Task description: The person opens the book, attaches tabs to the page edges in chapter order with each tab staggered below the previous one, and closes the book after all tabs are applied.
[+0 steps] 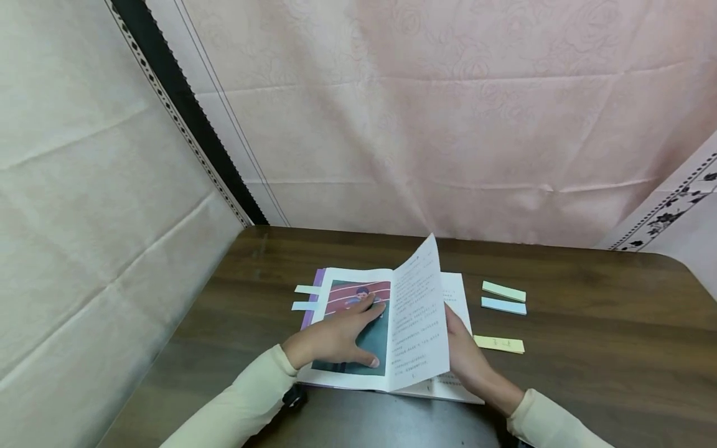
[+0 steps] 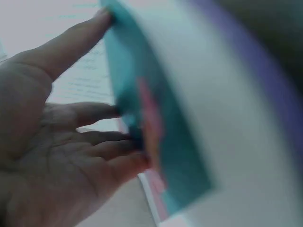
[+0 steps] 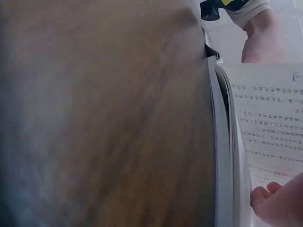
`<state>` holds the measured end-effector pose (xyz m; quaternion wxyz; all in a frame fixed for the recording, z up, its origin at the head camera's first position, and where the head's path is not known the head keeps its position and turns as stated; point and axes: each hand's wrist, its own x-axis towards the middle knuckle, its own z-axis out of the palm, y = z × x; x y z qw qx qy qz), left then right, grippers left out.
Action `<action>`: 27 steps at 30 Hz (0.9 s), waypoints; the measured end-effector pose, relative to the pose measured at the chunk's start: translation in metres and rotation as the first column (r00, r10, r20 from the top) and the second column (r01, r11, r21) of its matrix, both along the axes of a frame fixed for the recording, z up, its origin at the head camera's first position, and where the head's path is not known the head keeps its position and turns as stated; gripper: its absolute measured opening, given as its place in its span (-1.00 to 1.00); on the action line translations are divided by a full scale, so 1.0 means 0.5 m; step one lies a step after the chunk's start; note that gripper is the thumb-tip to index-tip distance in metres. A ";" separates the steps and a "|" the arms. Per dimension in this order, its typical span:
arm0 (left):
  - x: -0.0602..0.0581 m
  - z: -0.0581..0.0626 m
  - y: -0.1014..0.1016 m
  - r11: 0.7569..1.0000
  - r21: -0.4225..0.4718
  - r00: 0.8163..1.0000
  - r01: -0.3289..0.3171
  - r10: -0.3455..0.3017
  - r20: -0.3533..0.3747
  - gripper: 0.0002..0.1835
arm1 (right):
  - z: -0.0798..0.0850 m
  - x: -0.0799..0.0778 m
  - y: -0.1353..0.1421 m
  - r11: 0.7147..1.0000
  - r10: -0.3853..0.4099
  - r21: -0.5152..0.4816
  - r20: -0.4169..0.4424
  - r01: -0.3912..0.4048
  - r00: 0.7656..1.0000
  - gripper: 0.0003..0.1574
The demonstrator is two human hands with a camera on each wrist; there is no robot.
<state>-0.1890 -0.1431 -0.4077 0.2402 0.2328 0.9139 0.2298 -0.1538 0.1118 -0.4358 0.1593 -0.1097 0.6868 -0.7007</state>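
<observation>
An open book (image 1: 456, 286) with a purple cover (image 1: 319, 277) lies on the table. My left hand (image 1: 343, 333) rests spread over the colour picture (image 1: 372, 339) on its left page, thumb apart from the fingers. The left wrist view shows those fingertips (image 2: 106, 16) touching the picture. Between the two sides a page of text (image 1: 417, 323) stands raised. Behind its outer edge is my right hand (image 1: 469, 356), its fingers largely hidden by that page. In the right wrist view, fingertips of the right hand (image 3: 277, 203) show at a page's edge.
Two sticky tabs (image 1: 305, 305) jut from the book's left edge. Right of the book lie a green strip (image 1: 504, 290), a blue strip (image 1: 503, 305) and a yellow strip (image 1: 498, 344) on the wooden table (image 1: 594, 323). Pale cloth (image 1: 448, 124) hangs behind the table.
</observation>
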 end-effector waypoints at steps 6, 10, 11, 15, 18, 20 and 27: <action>-0.004 -0.020 -0.031 0.946 0.291 0.989 -0.146 0.133 0.064 -0.28 | -0.005 -0.010 -0.027 0.959 0.134 0.265 -0.123 -0.097 0.983 -0.04; -0.010 -0.015 -0.044 0.816 0.464 0.934 -0.345 0.250 0.254 -0.39 | -0.004 -0.010 -0.041 0.899 0.224 0.414 -0.156 -0.142 0.962 0.00; -0.010 -0.009 -0.046 0.776 0.490 0.911 -0.397 0.268 0.313 -0.36 | -0.004 -0.009 -0.043 0.888 0.240 0.435 -0.159 -0.151 0.958 0.02; -0.011 0.016 -0.046 0.620 0.541 0.811 -0.569 0.312 0.495 -0.20 | -0.004 -0.005 -0.047 0.853 0.281 0.494 -0.165 -0.167 0.945 0.05; -0.009 0.035 -0.047 0.543 0.543 0.754 -0.641 0.314 0.577 -0.06 | -0.004 -0.004 -0.048 0.829 0.298 0.533 -0.160 -0.171 0.941 0.06; -0.007 0.045 -0.057 0.537 0.542 0.747 -0.646 0.300 0.593 -0.03 | -0.005 -0.003 -0.049 0.812 0.315 0.556 -0.163 -0.177 0.935 0.06; -0.013 0.054 -0.107 0.661 0.482 0.808 -0.576 0.369 0.460 -0.40 | -0.002 -0.004 -0.054 0.767 0.368 0.615 -0.190 -0.182 0.910 0.01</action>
